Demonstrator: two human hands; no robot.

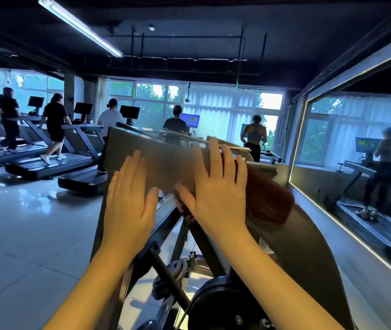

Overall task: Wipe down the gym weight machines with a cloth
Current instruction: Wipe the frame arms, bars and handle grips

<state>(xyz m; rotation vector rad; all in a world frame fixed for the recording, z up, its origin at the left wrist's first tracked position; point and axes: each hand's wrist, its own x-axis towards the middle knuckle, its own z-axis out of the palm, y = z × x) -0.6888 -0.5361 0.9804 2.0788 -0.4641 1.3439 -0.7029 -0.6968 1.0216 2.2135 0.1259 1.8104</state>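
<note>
A grey metal weight machine stands in front of me, with a flat top panel (142,146) tilted toward me. My left hand (127,198) lies flat and open against the panel's lower left part, fingers spread. My right hand (218,184) presses a reddish-brown cloth (270,198) onto the panel's right end, fingers flat over it. The cloth hangs out to the right from under the hand. Below my arms are the machine's slanted frame bars (166,215) and a black weight plate (223,303) on a peg.
Several people walk on a row of treadmills (46,167) along the windows at the left and back. A large wall mirror (361,167) runs along the right. Pale tiled floor (23,234) lies open on my left.
</note>
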